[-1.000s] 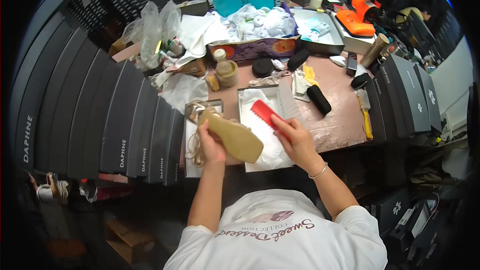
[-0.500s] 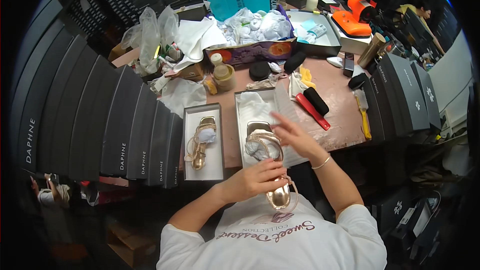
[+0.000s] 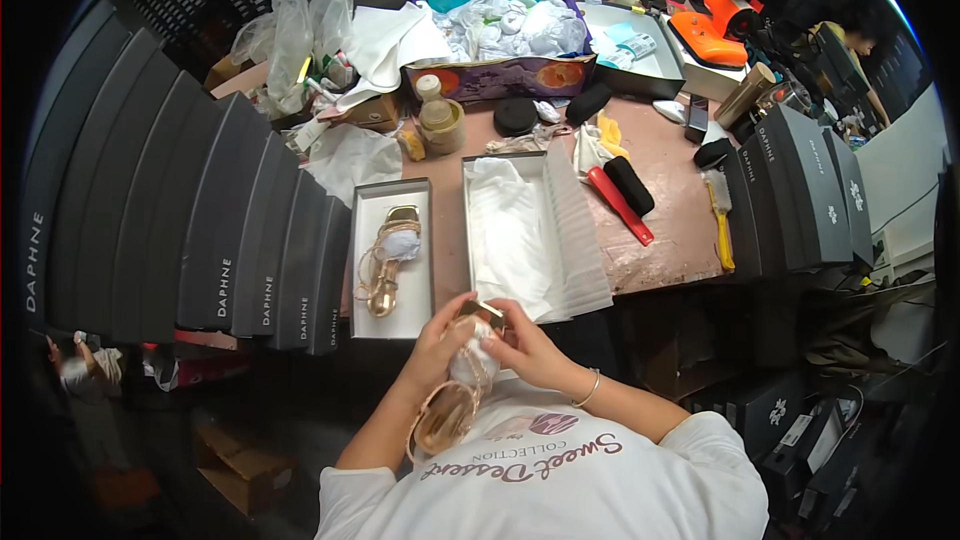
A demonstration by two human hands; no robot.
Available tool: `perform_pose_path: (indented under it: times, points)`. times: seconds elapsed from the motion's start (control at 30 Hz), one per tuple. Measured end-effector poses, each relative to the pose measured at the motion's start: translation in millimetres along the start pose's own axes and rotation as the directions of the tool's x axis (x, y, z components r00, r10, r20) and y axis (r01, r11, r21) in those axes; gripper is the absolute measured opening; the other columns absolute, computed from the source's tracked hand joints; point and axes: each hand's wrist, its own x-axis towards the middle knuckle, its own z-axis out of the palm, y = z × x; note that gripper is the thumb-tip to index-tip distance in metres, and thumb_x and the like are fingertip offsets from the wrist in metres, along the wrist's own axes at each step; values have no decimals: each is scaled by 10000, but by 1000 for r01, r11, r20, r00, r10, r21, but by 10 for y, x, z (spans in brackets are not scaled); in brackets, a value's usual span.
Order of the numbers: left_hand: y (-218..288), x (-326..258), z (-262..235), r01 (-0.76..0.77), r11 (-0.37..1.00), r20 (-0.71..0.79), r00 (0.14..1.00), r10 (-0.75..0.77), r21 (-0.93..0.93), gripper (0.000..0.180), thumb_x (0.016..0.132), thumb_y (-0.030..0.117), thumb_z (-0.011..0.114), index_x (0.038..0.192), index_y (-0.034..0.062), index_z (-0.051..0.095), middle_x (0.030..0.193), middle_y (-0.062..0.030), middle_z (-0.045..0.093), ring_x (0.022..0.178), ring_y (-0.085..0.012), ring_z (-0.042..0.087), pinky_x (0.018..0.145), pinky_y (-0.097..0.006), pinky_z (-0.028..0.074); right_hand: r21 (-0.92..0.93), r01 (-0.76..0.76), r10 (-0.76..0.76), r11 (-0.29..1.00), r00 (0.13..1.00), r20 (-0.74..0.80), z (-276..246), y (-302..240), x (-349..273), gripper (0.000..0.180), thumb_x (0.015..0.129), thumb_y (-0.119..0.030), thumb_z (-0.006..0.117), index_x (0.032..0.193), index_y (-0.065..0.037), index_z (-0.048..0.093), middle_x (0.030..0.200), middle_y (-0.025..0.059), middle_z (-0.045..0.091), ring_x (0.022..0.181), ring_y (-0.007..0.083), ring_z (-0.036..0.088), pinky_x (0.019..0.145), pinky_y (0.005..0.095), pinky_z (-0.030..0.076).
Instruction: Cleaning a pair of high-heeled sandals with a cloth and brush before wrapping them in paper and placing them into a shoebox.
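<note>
A gold strappy sandal (image 3: 445, 418) stuffed with a white paper wad (image 3: 470, 355) is held close in front of my chest, its toe toward me. My left hand (image 3: 432, 348) wraps its left side near the heel end. My right hand (image 3: 530, 348) closes on the other side, fingertips against the wad and heel. The matching sandal (image 3: 383, 285), also stuffed, lies in a shallow grey-edged box tray (image 3: 362, 325) at the left. Beyond my hands, an open shoe box (image 3: 467, 240) holds white tissue paper (image 3: 510, 230), with more tissue draped over its right side.
Dark shoe boxes (image 3: 150, 200) stand in a row at left, more (image 3: 790, 190) at right. On the table are a red-handled brush (image 3: 622, 208), a yellow-handled brush (image 3: 720, 220), a bottle (image 3: 438, 120) and a purple carton (image 3: 500, 78) of crumpled paper. Another person (image 3: 850, 50) is far right.
The sandal has come off the shoe box toward my chest and tilted. My right hand, spread in the air before, now grips it, and my left hand has shifted to its heel end.
</note>
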Motion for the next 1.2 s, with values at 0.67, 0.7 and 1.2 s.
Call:
perform_pose_path:
  times: [0.67,0.7,1.2]
  points:
    - [-289,-71,-102,212,913,-96,961,-260,-349,556,885,78,604,1390,-8,390,1184,-158,608,1068,-211,619,942,-337,500,-854,-520,-355,27,793,-495,-3399,17,2426,293,859,-315,595,977,-60,678,955,201,677,935,374,647,768,491,505]
    - [-312,-97,-97,203,894,-104,959,-264,-399,571,880,83,605,1397,-9,382,1191,-159,603,1072,-212,615,945,-340,498,-870,-485,-427,87,771,-472,-3409,46,2413,300,867,-326,593,982,-60,669,942,197,673,910,371,646,769,483,502]
    - [-154,-271,147,293,929,-118,938,-325,-224,583,827,-9,566,1388,-9,407,1207,-96,593,1054,-138,596,922,-274,479,-774,494,-501,395,822,270,-822,-1267,394,243,768,-34,721,997,-24,642,908,65,634,737,209,611,653,294,483]
